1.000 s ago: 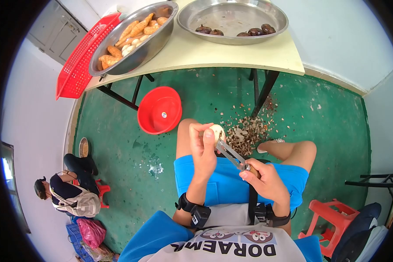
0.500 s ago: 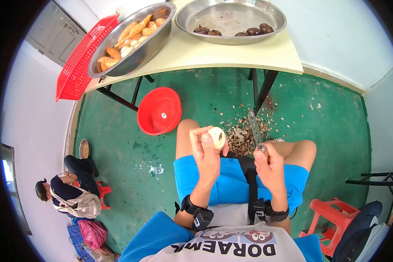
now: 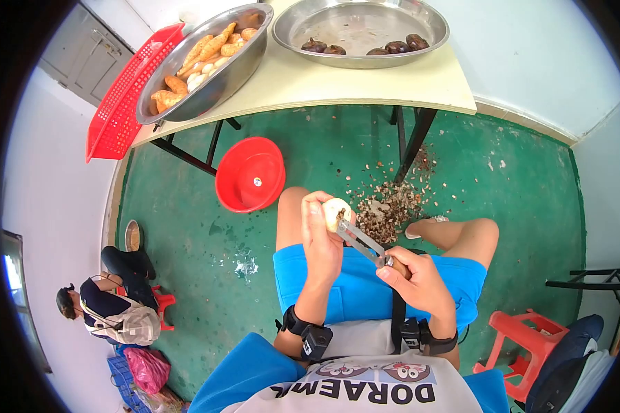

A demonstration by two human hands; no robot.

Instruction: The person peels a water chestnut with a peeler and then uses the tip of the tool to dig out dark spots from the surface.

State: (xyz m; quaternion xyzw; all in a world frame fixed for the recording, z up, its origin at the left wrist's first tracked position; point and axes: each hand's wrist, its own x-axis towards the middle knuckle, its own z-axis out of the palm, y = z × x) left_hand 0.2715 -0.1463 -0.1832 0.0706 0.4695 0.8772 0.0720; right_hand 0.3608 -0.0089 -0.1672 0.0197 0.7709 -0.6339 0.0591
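Observation:
My left hand [image 3: 318, 227] is closed around a mostly peeled, whitish water chestnut [image 3: 335, 212] that has a dark patch on its side. In my right hand [image 3: 420, 281] is a metal peeler [image 3: 362, 242] with a wooden handle, its grip wrapped by my fingers. The peeler's tip meets the dark patch on the water chestnut. On the table, a wide metal tray [image 3: 300, 40] holds several dark unpeeled water chestnuts [image 3: 397, 47]. A deep metal bowl [image 3: 238, 76] beside it contains orange-skinned tubers [image 3: 207, 51] and whitish peeled pieces [image 3: 195, 80].
Peel scraps [image 3: 386, 213] litter the green floor by my foot. A red basin [image 3: 244, 193] sits on the floor below the pale table [image 3: 365, 89]. A red basket [image 3: 120, 103] leans near the bowl. Another person [image 3: 110, 303] sits at left; a red stool [image 3: 527, 337] stands at right.
My right hand has swung the peeler from pointing upward over to the left, bringing its tip against the water chestnut. My left hand has tilted the water chestnut slightly.

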